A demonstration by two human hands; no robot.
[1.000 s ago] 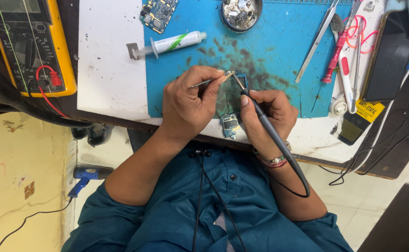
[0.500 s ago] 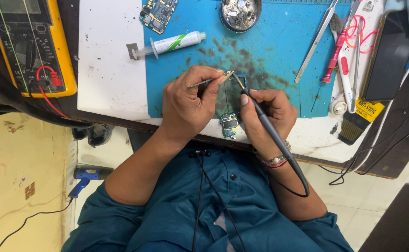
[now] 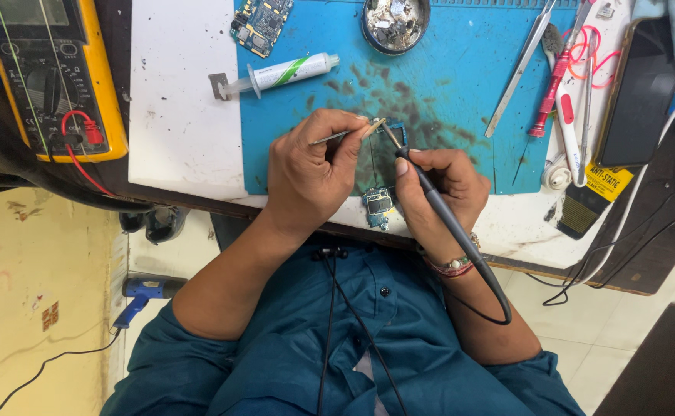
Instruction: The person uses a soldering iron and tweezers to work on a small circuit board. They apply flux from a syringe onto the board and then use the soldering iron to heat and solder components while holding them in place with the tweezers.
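left hand [image 3: 306, 173] pinching tweezers [image 3: 336, 137], right hand [image 3: 437, 192] gripping soldering iron [image 3: 445, 219], syringe [image 3: 279, 75] beyond (circuit board [image 3: 377, 204] partly hidden)

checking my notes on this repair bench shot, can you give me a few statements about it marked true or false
1. The right hand holds a soldering iron. True.
2. The left hand is empty. False: it grips tweezers.
3. The syringe lies on the blue mat. True.
4. The multimeter sits right of the mat. False: it is to the left.
5. A spare circuit board lies at the mat's top left corner. True.
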